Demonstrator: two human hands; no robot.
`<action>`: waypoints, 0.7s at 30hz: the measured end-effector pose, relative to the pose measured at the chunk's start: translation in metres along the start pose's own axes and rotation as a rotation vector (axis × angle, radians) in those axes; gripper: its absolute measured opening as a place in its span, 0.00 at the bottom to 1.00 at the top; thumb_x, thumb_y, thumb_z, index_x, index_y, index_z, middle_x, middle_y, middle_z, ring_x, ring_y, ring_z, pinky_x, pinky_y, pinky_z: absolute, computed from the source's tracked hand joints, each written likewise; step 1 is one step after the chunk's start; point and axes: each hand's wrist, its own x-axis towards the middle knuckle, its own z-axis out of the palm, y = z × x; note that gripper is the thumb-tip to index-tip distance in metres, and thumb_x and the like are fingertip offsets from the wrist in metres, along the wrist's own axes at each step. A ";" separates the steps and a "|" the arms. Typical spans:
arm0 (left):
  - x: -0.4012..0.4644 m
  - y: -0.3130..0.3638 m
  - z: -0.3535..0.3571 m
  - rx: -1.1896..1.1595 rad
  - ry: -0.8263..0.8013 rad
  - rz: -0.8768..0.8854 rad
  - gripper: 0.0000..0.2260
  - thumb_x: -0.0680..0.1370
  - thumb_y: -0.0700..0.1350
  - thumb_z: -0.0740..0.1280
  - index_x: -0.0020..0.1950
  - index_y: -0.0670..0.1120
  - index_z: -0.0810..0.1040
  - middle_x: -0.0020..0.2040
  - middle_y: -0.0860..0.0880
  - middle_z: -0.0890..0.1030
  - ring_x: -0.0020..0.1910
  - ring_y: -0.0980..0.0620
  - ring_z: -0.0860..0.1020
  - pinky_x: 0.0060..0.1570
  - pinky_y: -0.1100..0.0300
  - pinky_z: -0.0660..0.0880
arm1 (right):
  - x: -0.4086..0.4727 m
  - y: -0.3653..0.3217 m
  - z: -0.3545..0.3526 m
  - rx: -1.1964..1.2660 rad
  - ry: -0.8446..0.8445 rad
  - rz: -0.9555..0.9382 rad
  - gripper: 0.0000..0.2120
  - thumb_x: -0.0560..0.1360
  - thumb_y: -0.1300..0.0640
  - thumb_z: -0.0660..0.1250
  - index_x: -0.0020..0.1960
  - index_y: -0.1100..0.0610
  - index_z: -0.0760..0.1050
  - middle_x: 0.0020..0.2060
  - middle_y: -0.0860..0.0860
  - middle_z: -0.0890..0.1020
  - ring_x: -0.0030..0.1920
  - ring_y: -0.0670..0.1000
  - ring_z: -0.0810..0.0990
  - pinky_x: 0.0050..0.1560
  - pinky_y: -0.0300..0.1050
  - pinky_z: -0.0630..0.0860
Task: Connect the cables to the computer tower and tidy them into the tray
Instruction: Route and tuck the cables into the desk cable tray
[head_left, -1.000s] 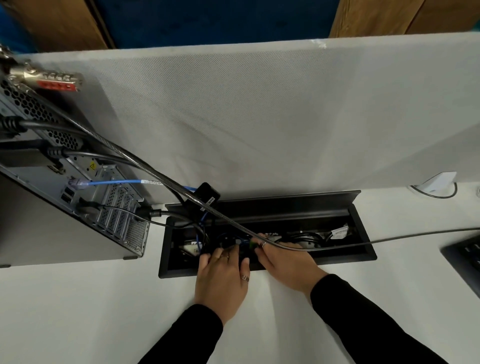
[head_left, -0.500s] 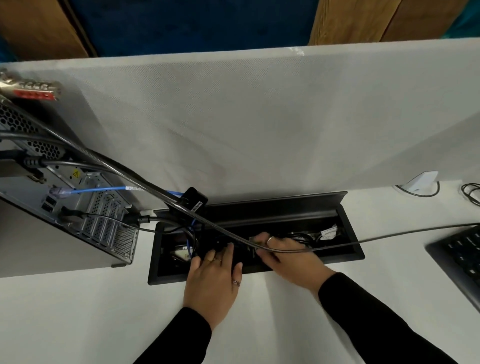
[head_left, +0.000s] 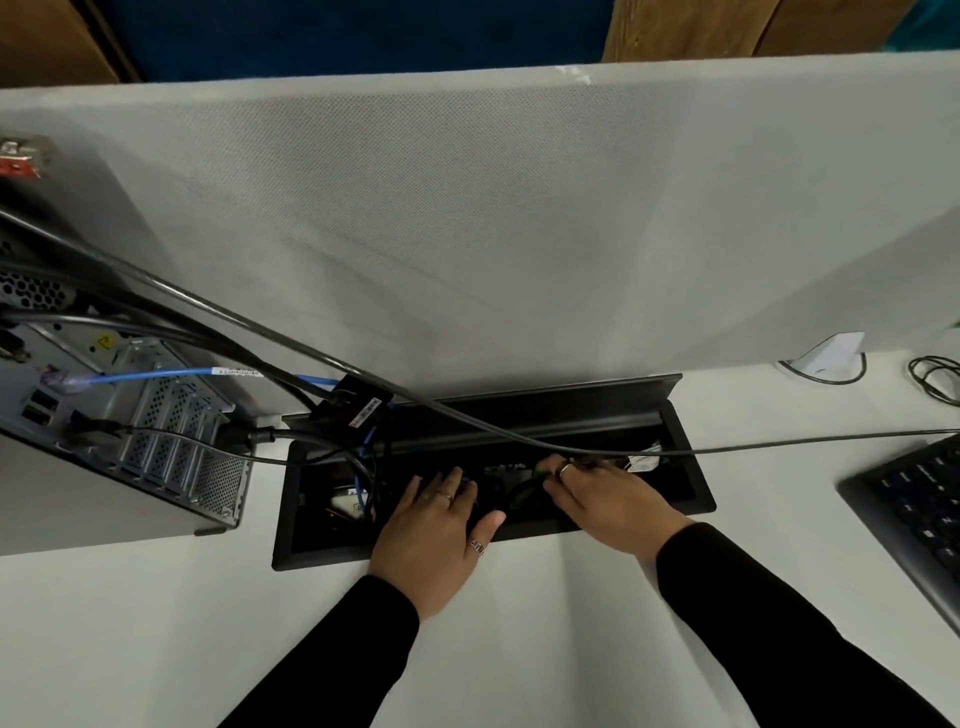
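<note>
Head view: both hands reach into the black cable tray (head_left: 696, 486). Left hand (head_left: 436, 525) lies flat, fingers straight, on the cables (head_left: 363, 467). Right hand (head_left: 608, 506) seems to pinch a cable; its fingertips are hidden.

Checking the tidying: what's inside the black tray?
Inside the tray: black cables, a blue cable, a white tag. Both hands cover the middle.
</note>
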 end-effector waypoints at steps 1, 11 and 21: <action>0.000 -0.001 -0.002 -0.016 -0.023 -0.001 0.52 0.61 0.70 0.20 0.74 0.50 0.60 0.77 0.48 0.56 0.75 0.51 0.56 0.74 0.57 0.46 | 0.001 -0.001 -0.001 0.007 -0.028 0.012 0.16 0.81 0.49 0.49 0.66 0.53 0.64 0.53 0.56 0.81 0.54 0.58 0.79 0.55 0.52 0.74; 0.012 -0.006 -0.019 -0.244 -0.310 -0.007 0.24 0.79 0.61 0.49 0.54 0.50 0.80 0.77 0.53 0.56 0.74 0.48 0.56 0.70 0.55 0.56 | 0.017 -0.013 -0.016 0.069 -0.318 0.078 0.15 0.81 0.52 0.51 0.61 0.58 0.68 0.52 0.60 0.79 0.51 0.61 0.77 0.53 0.52 0.73; 0.021 0.001 -0.031 -0.322 -0.479 -0.102 0.24 0.79 0.62 0.48 0.74 0.58 0.56 0.76 0.52 0.55 0.75 0.46 0.52 0.71 0.52 0.55 | 0.017 -0.028 -0.012 0.350 -0.232 0.040 0.02 0.79 0.51 0.55 0.49 0.44 0.64 0.36 0.53 0.79 0.37 0.52 0.76 0.41 0.49 0.73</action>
